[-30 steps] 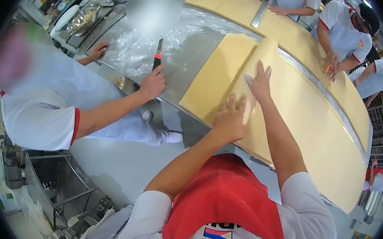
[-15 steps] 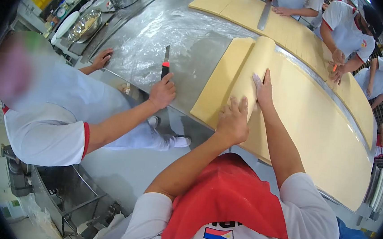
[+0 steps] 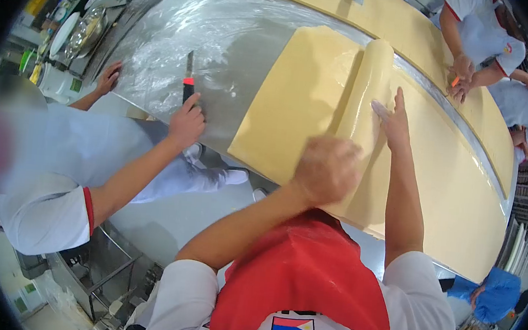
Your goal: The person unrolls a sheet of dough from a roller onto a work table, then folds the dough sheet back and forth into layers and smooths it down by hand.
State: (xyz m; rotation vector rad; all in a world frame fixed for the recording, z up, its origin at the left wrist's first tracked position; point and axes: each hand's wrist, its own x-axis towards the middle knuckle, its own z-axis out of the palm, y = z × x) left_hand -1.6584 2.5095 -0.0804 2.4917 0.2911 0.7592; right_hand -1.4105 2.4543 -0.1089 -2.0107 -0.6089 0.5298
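Note:
A roll of pale yellow dough (image 3: 370, 80) lies across a broad, flat dough sheet (image 3: 295, 84) on the metal table. My left hand (image 3: 329, 170) is over the near end of the roll; motion blurs its fingers, so I cannot tell their grip. Along the roll's right side, my right hand (image 3: 394, 122) has its fingers stretched out and apart, with whitish dough or flour on the thumb. More flat dough (image 3: 443, 173) extends right of the roll.
At left, a co-worker's hand (image 3: 187, 122) holds a knife (image 3: 189, 72) upright over the floured metal table (image 3: 162, 39). Across the table, another co-worker's hands (image 3: 462, 78) hold a small orange tool above a long dough sheet (image 3: 410, 37). Metal bowls (image 3: 87, 33) stand at the far left.
The dough roll has shifted right, and the flat dough on its left is much wider. Both my hands have moved right with it. The view has shifted slightly.

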